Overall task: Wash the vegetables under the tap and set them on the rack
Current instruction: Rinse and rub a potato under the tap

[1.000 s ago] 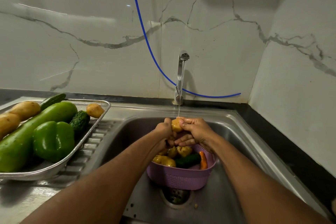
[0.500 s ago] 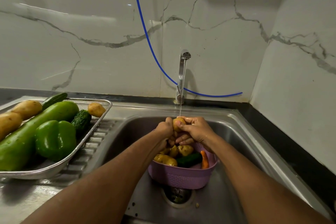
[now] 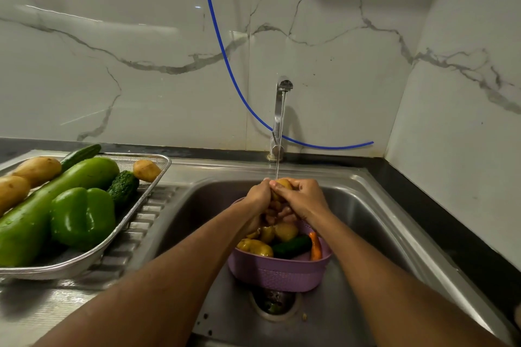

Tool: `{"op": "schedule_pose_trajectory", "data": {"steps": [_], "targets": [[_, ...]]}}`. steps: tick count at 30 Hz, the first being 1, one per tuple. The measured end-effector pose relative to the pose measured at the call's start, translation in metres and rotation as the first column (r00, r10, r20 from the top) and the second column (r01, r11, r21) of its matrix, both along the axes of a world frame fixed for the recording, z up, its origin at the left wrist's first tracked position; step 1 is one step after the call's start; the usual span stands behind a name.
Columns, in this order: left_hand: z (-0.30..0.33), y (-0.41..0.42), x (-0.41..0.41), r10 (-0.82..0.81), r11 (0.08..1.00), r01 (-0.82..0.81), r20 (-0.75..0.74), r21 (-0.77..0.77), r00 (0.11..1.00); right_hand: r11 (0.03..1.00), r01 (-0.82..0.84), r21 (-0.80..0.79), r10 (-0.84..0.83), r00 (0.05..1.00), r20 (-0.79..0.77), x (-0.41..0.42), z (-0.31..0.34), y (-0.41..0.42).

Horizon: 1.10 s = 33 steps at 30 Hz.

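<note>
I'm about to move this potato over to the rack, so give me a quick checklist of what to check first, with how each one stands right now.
1. Potato under the water stream: ok, the stream lands on it.
2. Grip secure: ok, the left hand and right hand both hold the potato.
3. Potato fully clean: cannot tell, the hands hide most of it.
4. Free space on the rack: ok, bare mesh shows near the small potato at the back corner.
5. Purple basket steady in the sink: ok, it sits upright over the drain.
6. Tap turned off: not ok, water is running.
</note>
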<state>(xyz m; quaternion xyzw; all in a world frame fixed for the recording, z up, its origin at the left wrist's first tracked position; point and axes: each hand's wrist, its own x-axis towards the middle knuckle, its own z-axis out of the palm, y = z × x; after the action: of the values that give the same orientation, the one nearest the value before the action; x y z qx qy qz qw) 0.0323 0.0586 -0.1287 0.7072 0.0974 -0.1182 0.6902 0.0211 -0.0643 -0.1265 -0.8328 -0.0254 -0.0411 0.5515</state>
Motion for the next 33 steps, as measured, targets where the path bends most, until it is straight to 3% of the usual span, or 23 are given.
{"op": "schedule_pose_trajectory", "data": {"steps": [4, 7, 13, 18, 26, 33], "targets": [[0.004, 0.005, -0.003, -0.056, 0.997, 0.055, -0.027, -0.053, 0.998, 1.000, 0.004, 0.000, -0.004, 1.000, 0.010, 0.004, 0.007, -0.001], [0.005, 0.007, -0.004, -0.109, 0.991, 0.103, -0.064, -0.084, 0.992, 0.981, 0.124, -0.150, -0.116, 0.991, 0.059, 0.014, 0.005, -0.006], [0.003, 0.006, -0.003, -0.087, 0.994, 0.084, -0.046, -0.069, 0.995, 0.997, -0.002, 0.079, 0.014, 0.988, -0.152, 0.007, 0.007, -0.008], [-0.004, 0.005, -0.001, -0.031, 0.999, 0.030, 0.030, 0.039, 0.999, 0.998, -0.057, 0.029, 0.059, 0.997, -0.059, -0.001, 0.004, -0.002], [-0.008, 0.006, 0.002, -0.050, 0.998, 0.049, 0.018, 0.050, 0.999, 0.996, -0.052, 0.072, 0.061, 0.991, -0.117, 0.002, 0.006, -0.007], [-0.015, 0.006, 0.003, -0.066, 0.987, 0.054, 0.080, 0.154, 0.995, 0.992, -0.038, 0.124, 0.063, 0.975, -0.211, -0.003, 0.004, -0.006]]}}
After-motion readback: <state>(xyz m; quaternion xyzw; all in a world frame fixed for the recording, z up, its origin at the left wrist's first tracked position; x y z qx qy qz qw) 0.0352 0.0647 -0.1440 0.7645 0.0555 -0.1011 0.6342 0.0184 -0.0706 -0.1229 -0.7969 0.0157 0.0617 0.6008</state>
